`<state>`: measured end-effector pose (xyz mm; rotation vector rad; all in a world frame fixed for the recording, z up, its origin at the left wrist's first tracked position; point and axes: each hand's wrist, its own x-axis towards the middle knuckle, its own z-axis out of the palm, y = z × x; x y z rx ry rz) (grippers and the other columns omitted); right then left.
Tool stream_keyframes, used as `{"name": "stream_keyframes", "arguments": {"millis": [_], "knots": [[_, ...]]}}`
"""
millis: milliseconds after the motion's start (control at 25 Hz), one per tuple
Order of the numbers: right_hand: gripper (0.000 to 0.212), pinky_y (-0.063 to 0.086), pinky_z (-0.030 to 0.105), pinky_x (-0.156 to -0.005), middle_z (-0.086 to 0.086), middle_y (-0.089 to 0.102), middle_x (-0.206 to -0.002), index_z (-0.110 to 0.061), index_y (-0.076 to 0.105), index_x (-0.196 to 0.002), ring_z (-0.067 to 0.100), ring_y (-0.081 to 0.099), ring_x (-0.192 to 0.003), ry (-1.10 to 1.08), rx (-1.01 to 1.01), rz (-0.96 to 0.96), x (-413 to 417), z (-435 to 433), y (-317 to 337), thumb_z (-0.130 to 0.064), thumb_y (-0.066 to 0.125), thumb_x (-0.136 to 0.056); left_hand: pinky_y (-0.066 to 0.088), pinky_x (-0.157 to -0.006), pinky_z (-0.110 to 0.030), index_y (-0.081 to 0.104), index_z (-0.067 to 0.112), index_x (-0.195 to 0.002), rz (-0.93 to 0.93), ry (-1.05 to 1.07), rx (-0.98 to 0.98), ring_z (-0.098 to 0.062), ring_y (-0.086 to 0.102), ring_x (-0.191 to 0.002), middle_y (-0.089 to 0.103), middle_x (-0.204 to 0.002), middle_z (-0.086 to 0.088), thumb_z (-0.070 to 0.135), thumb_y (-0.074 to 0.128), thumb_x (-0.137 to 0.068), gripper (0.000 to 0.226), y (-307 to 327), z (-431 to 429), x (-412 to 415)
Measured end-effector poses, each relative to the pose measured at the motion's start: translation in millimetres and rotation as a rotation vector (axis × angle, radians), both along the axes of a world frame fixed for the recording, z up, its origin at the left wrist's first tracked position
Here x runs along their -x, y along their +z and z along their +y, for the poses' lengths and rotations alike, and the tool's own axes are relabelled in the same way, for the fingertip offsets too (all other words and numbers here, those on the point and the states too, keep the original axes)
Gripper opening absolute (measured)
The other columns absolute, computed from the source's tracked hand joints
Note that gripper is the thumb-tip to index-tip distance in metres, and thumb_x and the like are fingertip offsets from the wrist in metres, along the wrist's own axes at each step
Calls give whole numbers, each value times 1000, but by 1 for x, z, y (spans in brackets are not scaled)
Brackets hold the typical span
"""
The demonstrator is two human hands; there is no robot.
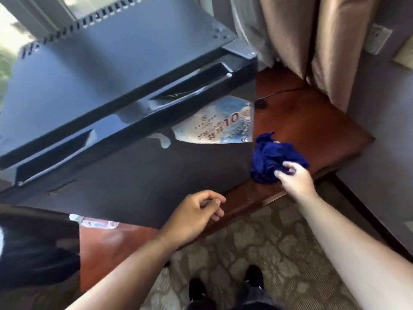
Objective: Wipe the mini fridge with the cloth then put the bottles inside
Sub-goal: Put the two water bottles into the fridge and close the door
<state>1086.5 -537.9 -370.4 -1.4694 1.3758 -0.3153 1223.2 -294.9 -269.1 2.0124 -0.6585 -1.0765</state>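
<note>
**A:** So the right hand is reaching onto the blue cloth, which is sitting bunched up on the wooden table just beside the mini fridge. Fingertips are touching the cloth, but I can't tell if they're actually pinching it yet. Any tips for this bit?

**B:** I'd be grabbing a proper fistful – not just a corner – so it isn't trailing when it's lifted. Then shaking it flatter before wiping, since a tight wad is only cleaning a small patch.

**A:** The left hand is hanging loosely curled in front of the fridge door, holding nothing.

**B:** Good, I'd be putting that one on the fridge top to steady it while wiping. The door's looking shut, and there's a sticker on the front with smudgy marks next to it – worth going gently around the sticker's edges.

**A:** And the bottles?

**B:** I'm only seeing something clear and plasticky peeking out below the fridge on the left. Too hidden to say.
</note>
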Motion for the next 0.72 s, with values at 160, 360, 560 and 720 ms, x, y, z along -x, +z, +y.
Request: {"name": "stream_keyframes", "arguments": {"millis": [160,360,560,720], "knots": [[14,46,6,-57,15,70,-93,4,72,-103,18,63,-70,144,-78,-90,-4,78,-7,4,62,-93,60,-80,-29,75,25,-101,26,124,6,-8,70,-75,75,-77,4,18,57,-103,20,6,61,-14],[27,48,13,-62,3,73,-80,-21,73,-83,17,65,-72,558,-157,-225,-61,193,23,4,65,-90,53,-69,-18,76,23,-98,-218,204,14,-7,68,-65,74,-73,0,16,59,-101,19,26,159,-45],[6,47,13,-66,-2,73,-81,-24,75,-88,0,61,-68,943,-59,-239,-116,295,68,-19,72,-88,53,-67,-29,75,25,-86,-474,246,-24,-6,65,-64,72,-70,6,28,67,-97,14,32,243,-102],[8,50,11,-69,-9,70,-82,-25,74,-95,1,62,-70,1023,-13,-251,-158,356,88,-27,70,-89,47,-59,-29,74,26,-81,-611,287,-29,-3,56,-55,66,-63,6,34,68,-94,17,21,290,-175]]}}
